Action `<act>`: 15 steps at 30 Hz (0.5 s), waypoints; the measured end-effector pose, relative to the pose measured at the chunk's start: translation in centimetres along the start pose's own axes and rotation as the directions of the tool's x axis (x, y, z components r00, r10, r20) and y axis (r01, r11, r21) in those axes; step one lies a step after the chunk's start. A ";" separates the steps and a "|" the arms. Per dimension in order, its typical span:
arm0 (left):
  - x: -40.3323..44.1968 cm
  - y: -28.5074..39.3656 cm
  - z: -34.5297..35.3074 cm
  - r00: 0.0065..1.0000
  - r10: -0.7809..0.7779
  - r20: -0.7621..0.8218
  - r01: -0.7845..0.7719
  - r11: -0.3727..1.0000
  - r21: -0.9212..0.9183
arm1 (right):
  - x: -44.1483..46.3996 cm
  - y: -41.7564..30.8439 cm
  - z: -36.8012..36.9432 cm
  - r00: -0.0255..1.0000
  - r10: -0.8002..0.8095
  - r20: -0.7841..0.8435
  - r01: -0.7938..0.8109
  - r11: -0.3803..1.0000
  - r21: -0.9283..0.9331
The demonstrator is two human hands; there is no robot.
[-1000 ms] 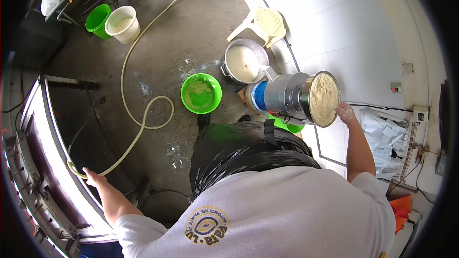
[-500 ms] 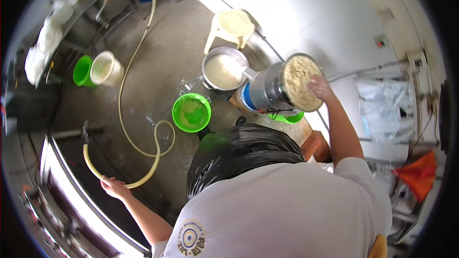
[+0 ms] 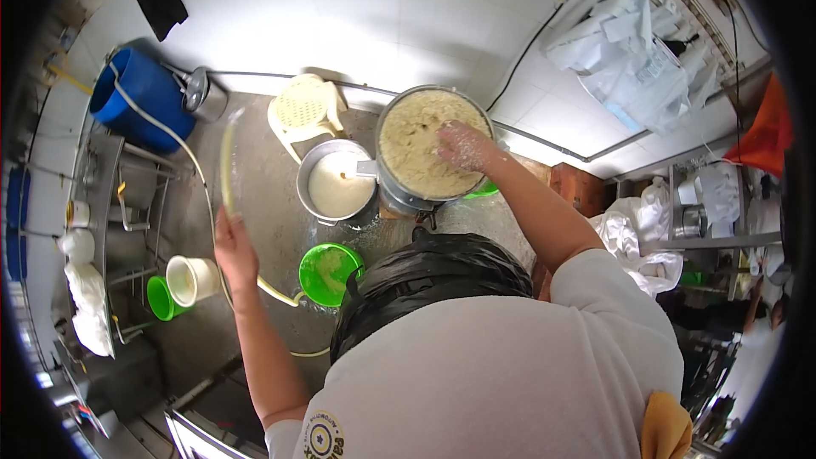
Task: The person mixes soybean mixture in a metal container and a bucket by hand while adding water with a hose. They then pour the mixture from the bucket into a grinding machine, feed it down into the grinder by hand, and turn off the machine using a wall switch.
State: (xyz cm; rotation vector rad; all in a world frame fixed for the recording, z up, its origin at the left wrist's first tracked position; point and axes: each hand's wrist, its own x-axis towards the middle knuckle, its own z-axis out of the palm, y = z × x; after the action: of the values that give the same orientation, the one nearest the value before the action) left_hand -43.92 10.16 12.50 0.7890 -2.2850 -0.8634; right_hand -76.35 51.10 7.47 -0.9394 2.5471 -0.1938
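My left hand (image 3: 235, 248) is closed around a pale yellow hose (image 3: 227, 172), whose free end points up and away; something clear and blurred, likely water, shows at its tip. Pale, wet mash (image 3: 425, 140) fills the round metal hopper (image 3: 384, 163) of a machine. On top of that mash lies my right hand (image 3: 466, 148), fingers stretched out and coated with it. Below the machine's spout (image 3: 365, 169), a metal pot (image 3: 316, 217) holds milky liquid (image 3: 336, 183). A green basin (image 3: 326, 275) with pale residue sits on the floor nearby.
A cream plastic stool (image 3: 303, 104) stands by the wall. Farther left are a blue barrel (image 3: 140, 93), a lidded metal pot (image 3: 205, 95), a white bucket (image 3: 192, 280) and a green bucket (image 3: 163, 299). Plastic bags (image 3: 633, 51) hang at right, near a metal shelf (image 3: 714, 242).
My left hand has swung forward with the hose, whose end now points away from me. My right hand stays on the mash, and the view has turned to the right.
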 end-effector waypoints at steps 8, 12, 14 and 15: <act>-0.7 16.8 4.9 0.913 0.070 0.401 -0.042 0.996 -0.078 | 3.3 0.4 -0.6 0.970 -0.244 0.002 0.239 0.948 -0.211; -2.7 19.8 4.2 0.767 0.049 0.640 0.019 0.995 -0.099 | 6.5 -0.1 -0.6 0.954 -0.274 0.121 0.296 0.928 -0.225; -3.9 20.0 3.7 0.692 -0.021 0.722 0.114 0.990 -0.081 | 7.7 -1.0 -1.7 0.932 -0.157 0.327 0.230 0.953 -0.199; -4.5 19.6 3.4 0.661 -0.010 0.750 0.126 0.987 -0.098 | 8.1 -0.8 -1.3 0.928 -0.164 0.335 0.240 0.950 -0.198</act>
State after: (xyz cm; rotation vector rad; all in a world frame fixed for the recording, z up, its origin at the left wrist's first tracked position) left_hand -49.52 26.72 23.08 0.4899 -2.8488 -1.6099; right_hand -81.99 45.25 6.10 -1.2188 2.2069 0.1932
